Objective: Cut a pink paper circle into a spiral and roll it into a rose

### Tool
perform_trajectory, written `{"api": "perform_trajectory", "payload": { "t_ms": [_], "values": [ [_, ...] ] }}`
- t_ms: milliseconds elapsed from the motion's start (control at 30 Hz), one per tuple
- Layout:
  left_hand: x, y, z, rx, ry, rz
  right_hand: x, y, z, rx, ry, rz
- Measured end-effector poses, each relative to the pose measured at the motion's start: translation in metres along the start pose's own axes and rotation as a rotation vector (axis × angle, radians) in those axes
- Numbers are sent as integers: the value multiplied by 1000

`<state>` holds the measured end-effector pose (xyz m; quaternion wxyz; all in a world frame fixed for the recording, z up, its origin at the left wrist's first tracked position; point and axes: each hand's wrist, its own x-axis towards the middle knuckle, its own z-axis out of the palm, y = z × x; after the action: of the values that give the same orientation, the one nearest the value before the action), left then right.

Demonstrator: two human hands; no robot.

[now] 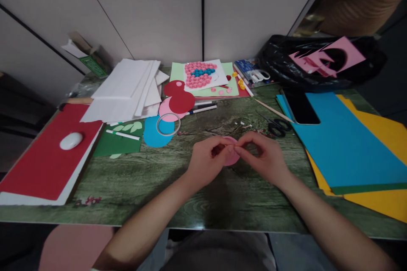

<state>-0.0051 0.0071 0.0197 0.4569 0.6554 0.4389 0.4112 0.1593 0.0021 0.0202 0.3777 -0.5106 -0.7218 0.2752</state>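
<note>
A round pink paper disc (232,160) is between my hands, just above or against the table in front of me. My left hand (208,159) is closed in a pinch, thumb and forefinger at the disc's left and upper part. From the other side, my right hand (265,156) pinches at the disc too, its fingertips meeting those of the left. The fingertips cover part of the disc, so any fold or small piece there is hidden. Beyond my right hand lie black scissors (280,127) and some tiny white scraps (243,124).
Left are red paper (47,161) with a white mouse (71,140), white sheets (124,80), green paper (108,144) and a tape roll (158,125). At the back lies a pink-and-blue dotted picture (200,74). Right are a phone (302,108), blue sheets (349,148) and a black bag (276,63).
</note>
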Motion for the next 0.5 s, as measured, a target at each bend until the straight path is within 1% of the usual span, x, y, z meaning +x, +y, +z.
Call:
{"api": "perform_trajectory", "payload": {
  "t_ms": [300, 500],
  "values": [
    [0, 0, 0, -11, -13, -9, 2, 1, -3, 11, -27, -3],
    [0, 1, 1, -66, 4, -37, 3, 0, -4, 12, 5, -15]
  ]
}}
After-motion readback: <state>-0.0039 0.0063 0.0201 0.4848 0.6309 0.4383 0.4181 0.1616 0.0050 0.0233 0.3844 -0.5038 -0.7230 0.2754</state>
